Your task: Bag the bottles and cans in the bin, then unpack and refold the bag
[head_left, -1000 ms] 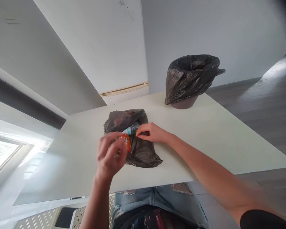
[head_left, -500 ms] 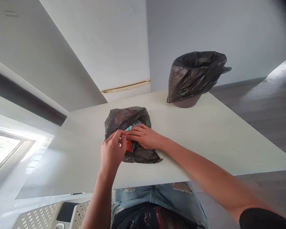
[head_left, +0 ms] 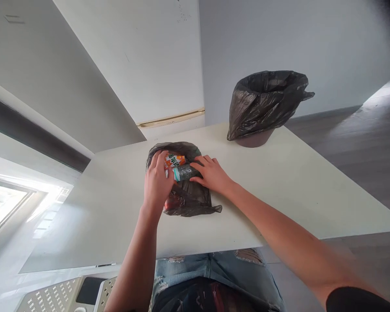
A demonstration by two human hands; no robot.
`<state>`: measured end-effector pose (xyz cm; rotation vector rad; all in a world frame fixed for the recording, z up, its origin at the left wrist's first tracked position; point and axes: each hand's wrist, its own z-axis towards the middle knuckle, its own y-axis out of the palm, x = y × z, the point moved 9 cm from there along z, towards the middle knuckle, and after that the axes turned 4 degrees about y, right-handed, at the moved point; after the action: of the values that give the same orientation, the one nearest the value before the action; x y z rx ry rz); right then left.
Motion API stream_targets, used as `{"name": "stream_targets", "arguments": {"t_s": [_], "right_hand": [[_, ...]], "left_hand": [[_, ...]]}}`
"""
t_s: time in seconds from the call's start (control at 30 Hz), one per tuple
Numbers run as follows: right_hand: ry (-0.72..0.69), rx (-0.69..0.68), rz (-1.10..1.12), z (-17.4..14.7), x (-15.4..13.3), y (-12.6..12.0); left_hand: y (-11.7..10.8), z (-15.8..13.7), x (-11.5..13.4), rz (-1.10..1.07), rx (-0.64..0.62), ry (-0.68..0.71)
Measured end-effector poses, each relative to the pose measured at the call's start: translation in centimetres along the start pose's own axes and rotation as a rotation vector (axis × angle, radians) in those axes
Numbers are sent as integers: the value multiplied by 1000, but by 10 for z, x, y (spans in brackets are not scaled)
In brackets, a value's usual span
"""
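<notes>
A dark, see-through plastic bag (head_left: 195, 197) lies on the white table with its mouth spread wide. In it show an orange can-like item (head_left: 177, 160) with printed characters and a clear cylinder (head_left: 186, 172) with a turquoise-and-white end. Something red (head_left: 173, 201) shows through the bag's near side. My left hand (head_left: 157, 180) rests over the left side of the mouth, fingers stretched and thumb apart by the cylinder's white end. From the right, my right hand (head_left: 212, 174) touches the bag's edge and the cylinder's right end, its fingers spread.
A bin (head_left: 253, 139) lined with a black bag (head_left: 263, 106) stands at the table's far right corner. The white table (head_left: 273, 190) meets a wall and a white panel (head_left: 169, 65) at the back. A perforated beige seat (head_left: 55, 297) is at the lower left.
The bag's mouth has been spread, baring the orange item and the cylinder. My left hand has moved up and loosened from its pinch; my right hand has shifted to the right.
</notes>
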<state>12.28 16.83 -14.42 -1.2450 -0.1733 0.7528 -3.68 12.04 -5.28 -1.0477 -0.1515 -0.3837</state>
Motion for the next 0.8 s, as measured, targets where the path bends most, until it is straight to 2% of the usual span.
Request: {"name": "stream_targets", "arguments": {"t_s": [0.1,0.27,0.43,0.53,0.63,0.8], "right_hand": [[61,-43,-34,0,8,1],[142,-92,10,1,19,6],[112,-36,225,4,23,0],[79,44,435,7,24,-10],[118,123,650,9,29,-19],[205,105,868,9,35,-17]], "left_hand": [[6,14,0,35,-3,70],[21,27,-6,43,-118,103],[31,19,4,-16,-208,155],[44,8,12,-18,-319,211],[52,2,17,35,-392,248],[49,2,21,101,-340,247]]}}
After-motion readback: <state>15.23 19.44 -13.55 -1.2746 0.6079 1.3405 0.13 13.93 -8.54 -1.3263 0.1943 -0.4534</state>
